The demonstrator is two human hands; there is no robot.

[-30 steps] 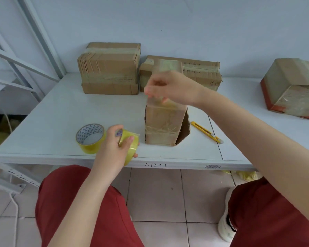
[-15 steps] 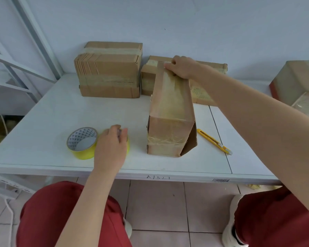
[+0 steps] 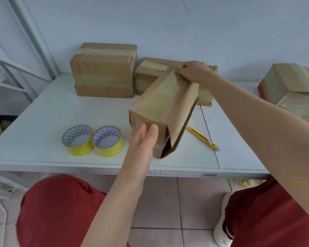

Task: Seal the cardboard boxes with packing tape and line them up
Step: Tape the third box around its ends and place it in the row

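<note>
A tall cardboard box [image 3: 161,107] leans tilted on the white table [image 3: 43,113], near its front edge. The right hand [image 3: 193,71] grips the box's far end, and the left hand [image 3: 143,138], fingers relaxed, meets its near end. Two yellow tape rolls [image 3: 78,139] [image 3: 108,140] sit just left of the box, a yellow knife [image 3: 203,139] to its right.

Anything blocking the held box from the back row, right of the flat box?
Nothing visible on the table right of the flat box, though the right arm hides part of it; the cutter lies nearer the front, beside the held box.
</note>
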